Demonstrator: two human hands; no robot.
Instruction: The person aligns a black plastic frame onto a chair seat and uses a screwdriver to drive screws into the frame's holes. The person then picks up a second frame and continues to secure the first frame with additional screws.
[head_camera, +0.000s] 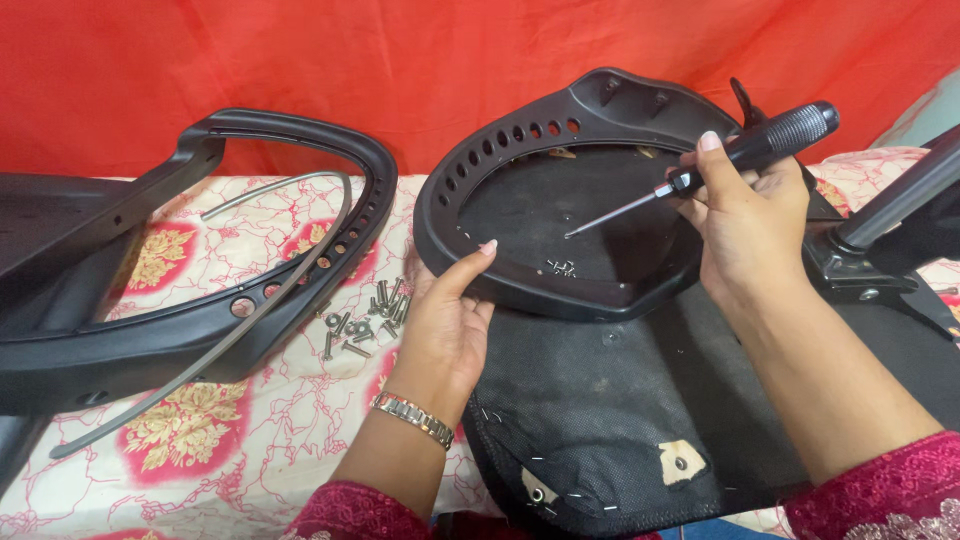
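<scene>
My left hand grips the near rim of a black plastic shell with a row of holes along its edge, holding it tilted up. My right hand holds a black-handled screwdriver, whose thin shaft points down-left with its tip touching the shell's inner surface. A few small screws lie inside the shell near the rim. Under the shell lies a black fabric-covered seat base.
Several loose bolts lie on the floral cloth left of my left hand. A black curved frame with a grey metal strip rests at the left. A black chair stem stands at the right. Red fabric hangs behind.
</scene>
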